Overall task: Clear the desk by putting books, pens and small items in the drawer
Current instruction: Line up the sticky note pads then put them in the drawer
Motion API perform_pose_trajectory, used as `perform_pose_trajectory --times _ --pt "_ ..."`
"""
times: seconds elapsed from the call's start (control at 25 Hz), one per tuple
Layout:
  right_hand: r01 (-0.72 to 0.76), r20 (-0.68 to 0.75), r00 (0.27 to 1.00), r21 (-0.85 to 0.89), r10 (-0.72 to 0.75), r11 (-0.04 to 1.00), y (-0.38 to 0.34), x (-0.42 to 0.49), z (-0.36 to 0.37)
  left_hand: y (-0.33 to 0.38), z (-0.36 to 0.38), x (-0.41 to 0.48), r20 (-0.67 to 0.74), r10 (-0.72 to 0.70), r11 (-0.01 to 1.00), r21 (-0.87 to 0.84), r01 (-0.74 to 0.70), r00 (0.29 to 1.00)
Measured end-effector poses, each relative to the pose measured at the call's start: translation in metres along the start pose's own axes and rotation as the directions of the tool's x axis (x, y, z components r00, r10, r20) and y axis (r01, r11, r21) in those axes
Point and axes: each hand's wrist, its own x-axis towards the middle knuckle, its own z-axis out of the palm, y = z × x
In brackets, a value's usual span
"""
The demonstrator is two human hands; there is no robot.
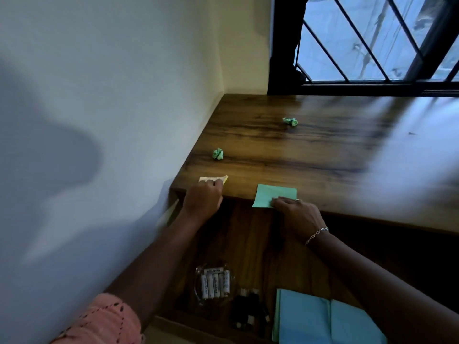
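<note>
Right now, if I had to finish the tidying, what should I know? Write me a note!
Left hand grips the small yellow sticky-note pad at the front corner of the wooden desk.
Right hand pinches the green square sticky-note pad overhanging the edge.
Done: white batteries and light blue book lie in the open wooden drawer.
Left: both pads, two crumpled green paper balls.

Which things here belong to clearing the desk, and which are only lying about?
Belong to the job: yellow note pad, held by left hand; green note pad, held by right hand; two crumpled green papers; open drawer.
Not part of it: batteries, blue book, already in the drawer; window frame.
</note>
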Motion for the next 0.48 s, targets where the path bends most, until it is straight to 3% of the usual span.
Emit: perform_pose_trajectory --times 0.12,0.32,0.48 --pt "0.131 -0.107 0.986 0.028 -0.127 0.991 0.011 -0.029 -0.003 0.032 -0.014 -0.018 -0.127 0.13 0.991 0.056 -0.124 0.983" --pt "0.122 -0.076 0.99 0.062 -0.117 0.991 0.03 -0.115 -0.016 0.108 -0.022 -0.063 -0.241 0.376 0.926 0.131 -0.354 0.895" --pt "0.21 0.057 0.977 -0.056 -0.207 0.976 0.048 -0.183 -0.006 0.163 -0.013 -0.097 -0.148 0.558 0.829 0.146 -0.54 0.817"
